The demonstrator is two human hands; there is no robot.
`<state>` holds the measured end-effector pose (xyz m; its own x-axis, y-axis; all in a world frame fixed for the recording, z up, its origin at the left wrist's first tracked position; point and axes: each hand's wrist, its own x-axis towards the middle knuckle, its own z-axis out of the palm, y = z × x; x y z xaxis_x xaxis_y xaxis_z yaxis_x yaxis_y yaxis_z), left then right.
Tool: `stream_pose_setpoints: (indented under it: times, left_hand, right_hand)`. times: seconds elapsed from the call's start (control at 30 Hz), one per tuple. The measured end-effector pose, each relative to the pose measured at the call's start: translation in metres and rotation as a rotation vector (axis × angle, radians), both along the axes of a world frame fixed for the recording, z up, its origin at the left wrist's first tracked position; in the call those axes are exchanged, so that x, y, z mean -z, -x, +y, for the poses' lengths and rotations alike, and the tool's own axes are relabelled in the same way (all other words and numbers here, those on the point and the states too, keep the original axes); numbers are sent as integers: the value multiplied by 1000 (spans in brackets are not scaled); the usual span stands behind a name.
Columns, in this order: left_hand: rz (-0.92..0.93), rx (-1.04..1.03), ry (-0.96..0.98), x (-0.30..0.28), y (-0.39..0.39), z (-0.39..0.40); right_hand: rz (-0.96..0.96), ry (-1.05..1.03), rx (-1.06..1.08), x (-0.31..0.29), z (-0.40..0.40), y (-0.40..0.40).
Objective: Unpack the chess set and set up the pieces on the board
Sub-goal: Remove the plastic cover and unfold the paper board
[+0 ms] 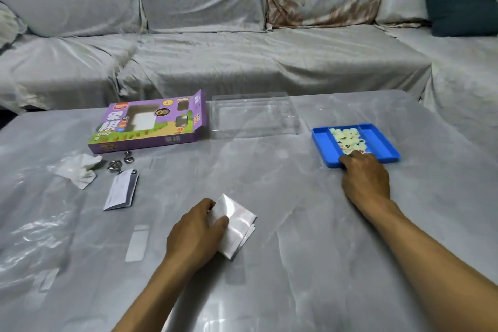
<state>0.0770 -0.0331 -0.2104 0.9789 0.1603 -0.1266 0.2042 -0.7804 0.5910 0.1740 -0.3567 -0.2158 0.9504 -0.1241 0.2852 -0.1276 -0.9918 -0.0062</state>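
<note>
Fingers (219, 221) of the left hand (195, 232) curl around the near-left edge of the folded board (237, 226), gripping it; the white glossy sheet lies flat on the table (296, 224), still folded. Right hand (365, 175) reaches forward to the near edge of the tray (323, 140), fingers bent, tips touching the rim and the nearest pieces (349, 139); whether they grasp a piece cannot be told.

Tray: blue, three compartments, far right on the table. Pieces: pale, heaped in the middle compartment, some showing dark or red marks. Side compartments hold nothing visible.

Lid (254, 116): clear plastic, resting at the far centre, between the tray and the box (151, 122). Box: purple, lying flat at the far left, end flap open.

Near the box, toward the person: crumpled white wrapper (76, 171), metal wire puzzles (121, 162), and a folded leaflet (121, 191) touching them. Sofa (215, 35), covered in grey cloth, stands behind the table, with a dark cushion (460, 3) at the right.
</note>
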Motion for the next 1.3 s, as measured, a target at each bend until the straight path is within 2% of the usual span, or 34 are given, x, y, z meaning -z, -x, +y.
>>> stream_pose_setpoints:
  times: [0.27,0.83,1.07,1.17,1.23,1.3]
  left_hand:
    - [-19,-5,-5,2,0,-1]
    - [12,-6,53,-2,0,2]
    - [15,-78,148,-7,-3,7]
    - [-46,-103,105,-13,-1,4]
    - [-106,-83,87,-23,8,1]
    - [-168,-56,103,-33,18,-1]
  right_hand:
    - [-6,-48,52,3,6,-42]
    - [-38,-143,53,6,7,-54]
    - [-226,-215,-80,-16,23,-22]
    - [-157,-302,-197,-33,49,13]
    - [-15,-374,-259,-40,72,45]
    - [94,-531,-316,-49,94,73]
